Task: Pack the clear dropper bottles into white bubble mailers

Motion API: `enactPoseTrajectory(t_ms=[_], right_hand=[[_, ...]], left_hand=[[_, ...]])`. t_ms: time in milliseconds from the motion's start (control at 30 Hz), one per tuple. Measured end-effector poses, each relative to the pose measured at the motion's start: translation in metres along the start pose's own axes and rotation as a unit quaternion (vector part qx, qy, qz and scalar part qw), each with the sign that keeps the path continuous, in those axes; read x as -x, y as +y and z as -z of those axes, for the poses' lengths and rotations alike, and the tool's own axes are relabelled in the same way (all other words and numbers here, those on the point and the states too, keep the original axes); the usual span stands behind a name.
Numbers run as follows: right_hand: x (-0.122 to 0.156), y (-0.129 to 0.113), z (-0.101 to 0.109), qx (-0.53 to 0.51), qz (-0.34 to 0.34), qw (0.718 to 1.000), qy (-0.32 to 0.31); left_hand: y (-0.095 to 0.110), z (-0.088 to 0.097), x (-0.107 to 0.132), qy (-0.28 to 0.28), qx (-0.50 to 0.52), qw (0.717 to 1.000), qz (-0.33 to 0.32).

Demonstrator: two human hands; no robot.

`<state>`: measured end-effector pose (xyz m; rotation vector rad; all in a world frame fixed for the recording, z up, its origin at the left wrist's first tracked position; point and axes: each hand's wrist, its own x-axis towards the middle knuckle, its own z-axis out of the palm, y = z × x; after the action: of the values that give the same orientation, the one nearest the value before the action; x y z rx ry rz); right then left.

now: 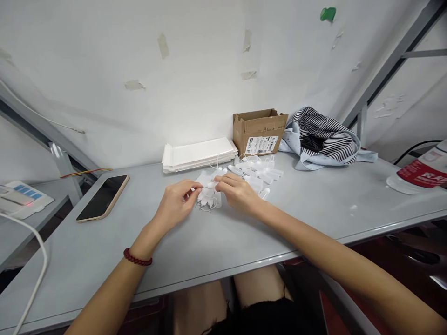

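Forearms [310, 236] are slanting inward above the smooth grey tabletop [206, 249] as my left hand [178, 197] is pinching a thin strand [205, 187] and my right hand [238, 190], fingers curled, is holding a small white plastic piece [211, 185] near translucent tubes [275, 173].

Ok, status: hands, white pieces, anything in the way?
Left hand pinching at small white pieces; right hand touching them, grip unclear. Cardboard box behind, not blocking.
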<state>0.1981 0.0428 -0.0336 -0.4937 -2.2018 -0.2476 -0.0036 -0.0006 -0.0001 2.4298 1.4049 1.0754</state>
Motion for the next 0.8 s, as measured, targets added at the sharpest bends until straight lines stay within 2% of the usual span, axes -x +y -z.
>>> enactPoseTrajectory(t_ms=[800], right_hand=[[0.0032,-0.0002,-0.0034,0.001,0.002,0.999,-0.049]], left_hand=[[0.0007,-0.0035,0.0011,-0.016,-0.003,1.0,-0.016]])
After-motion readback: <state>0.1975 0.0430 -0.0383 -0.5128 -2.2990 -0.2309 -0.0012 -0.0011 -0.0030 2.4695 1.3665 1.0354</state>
